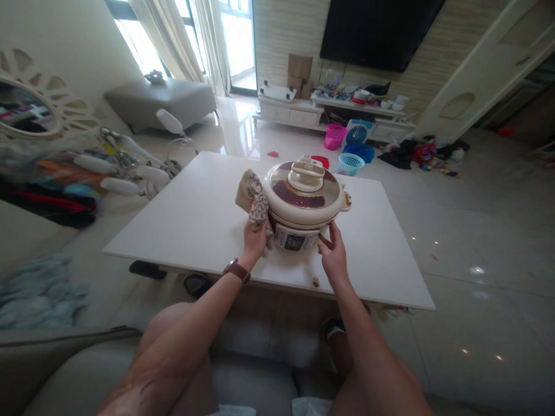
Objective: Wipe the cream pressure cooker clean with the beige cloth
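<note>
On the white table (182,214) stands a cream electric pressure cooker (281,214) with its lid on and a control panel facing me. My left hand (255,240) grips a patterned brown-and-beige cloth (259,202), which lies against the cooker's left side. At the lower right of the cooker, my right hand (333,251) touches the body beneath the rim, thumb and fingers curved around its edge. Some of the fingertips are hidden behind the cooker. A small dark object (315,282) lies close to the table's front edge.
Beyond the table are a pink basket (335,137), a light-blue basket (350,164) and a white TV cabinet (303,118) loaded with items. A grey bench (160,101) is at the back left. A white multi-armed stand (143,151) is near the table's left side.
</note>
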A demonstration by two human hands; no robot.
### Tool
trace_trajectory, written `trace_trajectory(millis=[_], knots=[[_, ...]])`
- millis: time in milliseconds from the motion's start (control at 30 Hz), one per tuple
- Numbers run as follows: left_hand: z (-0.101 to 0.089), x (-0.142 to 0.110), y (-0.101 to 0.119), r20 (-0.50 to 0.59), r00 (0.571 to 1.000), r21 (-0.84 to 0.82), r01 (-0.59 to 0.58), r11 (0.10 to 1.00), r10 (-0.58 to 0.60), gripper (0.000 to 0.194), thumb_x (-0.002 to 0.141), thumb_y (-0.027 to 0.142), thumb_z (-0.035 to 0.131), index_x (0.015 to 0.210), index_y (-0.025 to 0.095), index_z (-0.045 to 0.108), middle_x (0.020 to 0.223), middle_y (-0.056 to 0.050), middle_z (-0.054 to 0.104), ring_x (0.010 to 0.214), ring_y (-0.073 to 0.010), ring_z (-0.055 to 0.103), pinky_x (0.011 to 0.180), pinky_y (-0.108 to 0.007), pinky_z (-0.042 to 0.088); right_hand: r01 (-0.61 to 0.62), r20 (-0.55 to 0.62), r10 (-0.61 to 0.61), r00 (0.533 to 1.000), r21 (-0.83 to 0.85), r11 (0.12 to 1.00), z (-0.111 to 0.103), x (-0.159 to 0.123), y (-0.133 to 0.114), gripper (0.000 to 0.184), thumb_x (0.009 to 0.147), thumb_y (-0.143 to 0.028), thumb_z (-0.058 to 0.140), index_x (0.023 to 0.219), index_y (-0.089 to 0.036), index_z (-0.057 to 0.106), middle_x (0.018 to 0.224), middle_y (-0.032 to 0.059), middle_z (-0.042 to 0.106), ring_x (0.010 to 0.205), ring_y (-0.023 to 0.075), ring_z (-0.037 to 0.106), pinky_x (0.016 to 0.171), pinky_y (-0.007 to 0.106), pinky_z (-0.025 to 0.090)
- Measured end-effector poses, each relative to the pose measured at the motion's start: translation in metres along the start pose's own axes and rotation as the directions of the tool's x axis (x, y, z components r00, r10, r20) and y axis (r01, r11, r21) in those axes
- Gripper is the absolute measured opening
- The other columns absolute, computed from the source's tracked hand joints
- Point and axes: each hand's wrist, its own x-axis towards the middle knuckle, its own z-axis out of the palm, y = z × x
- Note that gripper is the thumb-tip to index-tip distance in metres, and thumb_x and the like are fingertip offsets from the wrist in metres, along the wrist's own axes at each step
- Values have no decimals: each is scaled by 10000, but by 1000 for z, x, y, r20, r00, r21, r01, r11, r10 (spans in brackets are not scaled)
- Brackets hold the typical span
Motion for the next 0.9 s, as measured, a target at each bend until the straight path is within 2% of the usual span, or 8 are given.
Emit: trace_trajectory(millis=[100, 167, 300, 467, 567, 667, 800, 900], knots=[[4, 5, -7, -78, 948, -104, 301, 948, -310, 302, 797, 370, 738, 1010, 158, 769, 1066, -119, 799, 1051, -270, 745, 1008, -422, 561, 25, 9, -25, 1000, -18, 1000, -1, -1, -2, 974, 665, -153, 558, 1619, -291, 414, 1724, 49, 380, 1501, 305, 519, 1149, 440, 552], [5, -4, -12, -96, 897, -125, 418, 900, -431, 274, 775, 356, 729, 957, 152, 752, 969, -105, 793, 919, -246, 742, 881, -387, 582, 21, 16, -20, 1000, -28, 999, -1, -2, -3, 977, 675, -152, 557, 1627, -301, 400, 1722, 50, 385, 1492, 307, 530, 1137, 439, 562], [8, -57, -14, -156, 876, -32, 456, 889, -455, 262, 760, 357, 756, 931, 159, 736, 921, -98, 779, 860, -226, 721, 761, -336, 563, 4, 5, -3, 1000, -34, 999, 1, -3, -5, 973, 677, -156, 562, 1625, -304, 403, 1703, 54, 421, 1442, 300, 584, 1145, 453, 554], [10, -109, -4, -27, 888, -70, 456, 887, -459, 286, 772, 439, 789, 859, 176, 719, 859, -101, 771, 816, -237, 718, 705, -328, 562, 12, -7, -13, 1000, -47, 999, 2, -2, -7, 955, 668, -160, 566, 1603, -301, 435, 1688, 58, 444, 1448, 300, 579, 1169, 461, 532], [10, -98, -6, -75, 888, -97, 447, 889, -454, 265, 760, 374, 803, 926, 175, 745, 960, -113, 790, 900, -235, 726, 805, -331, 564, -13, -16, 12, 1000, -46, 999, 3, -3, -9, 960, 660, -164, 565, 1600, -306, 440, 1690, 57, 441, 1431, 305, 594, 1165, 476, 534], [10, -66, -15, -133, 860, -138, 477, 868, -493, 266, 759, 341, 782, 957, 167, 745, 988, -110, 789, 925, -230, 731, 815, -325, 559, -25, -16, 25, 1000, -43, 999, 3, -3, -9, 973, 653, -169, 565, 1606, -314, 429, 1696, 49, 430, 1428, 305, 596, 1162, 487, 536], [4, -18, -20, -90, 826, -174, 537, 825, -557, 252, 754, 313, 729, 946, 151, 731, 911, -83, 773, 853, -208, 715, 812, -333, 564, 15, -1, -15, 1000, -59, 998, 2, -3, -7, 980, 660, -171, 560, 1619, -305, 409, 1706, 42, 414, 1495, 288, 526, 1174, 455, 528], [-1, 2, -18, -4, 800, -203, 587, 784, -600, 275, 720, 303, 739, 945, 146, 719, 845, -65, 748, 763, -196, 693, 795, -356, 571, -21, 11, 22, 1000, -61, 998, 1, -2, -6, 992, 656, -174, 560, 1624, -318, 400, 1712, 49, 401, 1427, 303, 597, 1123, 461, 571]])
